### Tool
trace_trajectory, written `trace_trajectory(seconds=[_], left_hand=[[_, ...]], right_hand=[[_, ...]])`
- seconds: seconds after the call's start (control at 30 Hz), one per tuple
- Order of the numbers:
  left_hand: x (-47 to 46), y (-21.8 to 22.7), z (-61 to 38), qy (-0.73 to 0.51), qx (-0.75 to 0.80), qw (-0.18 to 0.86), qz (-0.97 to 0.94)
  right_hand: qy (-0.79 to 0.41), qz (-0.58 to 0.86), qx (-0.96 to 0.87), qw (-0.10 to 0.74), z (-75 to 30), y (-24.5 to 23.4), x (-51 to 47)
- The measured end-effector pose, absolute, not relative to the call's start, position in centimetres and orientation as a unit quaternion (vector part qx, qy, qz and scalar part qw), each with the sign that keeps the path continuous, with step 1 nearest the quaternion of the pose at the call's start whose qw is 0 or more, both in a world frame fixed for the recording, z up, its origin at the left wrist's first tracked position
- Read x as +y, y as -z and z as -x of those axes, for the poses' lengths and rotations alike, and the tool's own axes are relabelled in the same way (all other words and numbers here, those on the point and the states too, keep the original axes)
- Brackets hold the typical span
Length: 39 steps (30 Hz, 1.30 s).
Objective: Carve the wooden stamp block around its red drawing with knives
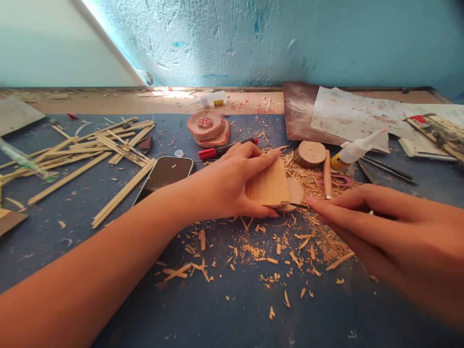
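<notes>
My left hand (232, 181) is closed around a small flat piece of light wood (270, 181), fingers over its far edge and thumb along the near one. From the right, my right hand (391, 217) pinches a carving tool; its thin dark metal blade (300, 206) points at the wood's near right corner. The tool's handle is mostly hidden by the fingers. Partly under the wood lies a pale round wood slice (296, 191). Shavings (300, 174) surround it. Just beyond are a bark-edged wood disc (311, 152) and a wooden tool handle (327, 176).
A glue bottle (355, 151) leans at right, near sandpaper sheets (300, 111). Behind my left hand are a red marker (217, 152) and carved round wood pieces (206, 124). A phone (168, 174) and several thin sticks (94, 150) lie at left. A blue wall stands behind.
</notes>
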<state>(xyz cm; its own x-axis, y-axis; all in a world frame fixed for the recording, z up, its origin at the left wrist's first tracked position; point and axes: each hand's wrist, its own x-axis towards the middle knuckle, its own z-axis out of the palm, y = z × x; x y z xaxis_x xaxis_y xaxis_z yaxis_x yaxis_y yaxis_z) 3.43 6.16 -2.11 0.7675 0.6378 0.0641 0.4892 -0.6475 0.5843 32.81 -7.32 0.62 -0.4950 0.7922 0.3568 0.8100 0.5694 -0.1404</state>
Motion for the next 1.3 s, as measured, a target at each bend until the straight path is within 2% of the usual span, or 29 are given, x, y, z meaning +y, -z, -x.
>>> trace_trajectory(seconds=[0.23, 0.43, 0.83, 1.3], left_hand=[[5.9, 1.8, -3.5, -0.127, 0.317, 0.278, -0.898], [6.0, 2.0, -3.5, -0.131, 0.316, 0.280, -0.897], [6.0, 1.8, -3.5, -0.127, 0.318, 0.282, -0.896], [6.0, 1.8, -3.7, -0.123, 0.322, 0.282, -0.895]], right_hand=[[0.037, 0.429, -0.891, 0.146, -34.1, -1.2, -8.1], [0.042, 0.423, -0.891, 0.157, -34.1, -1.0, -7.6], [0.038, 0.409, -0.905, 0.115, -34.6, -0.8, -7.8], [0.092, 0.428, -0.881, 0.180, -32.9, -0.9, -7.2]])
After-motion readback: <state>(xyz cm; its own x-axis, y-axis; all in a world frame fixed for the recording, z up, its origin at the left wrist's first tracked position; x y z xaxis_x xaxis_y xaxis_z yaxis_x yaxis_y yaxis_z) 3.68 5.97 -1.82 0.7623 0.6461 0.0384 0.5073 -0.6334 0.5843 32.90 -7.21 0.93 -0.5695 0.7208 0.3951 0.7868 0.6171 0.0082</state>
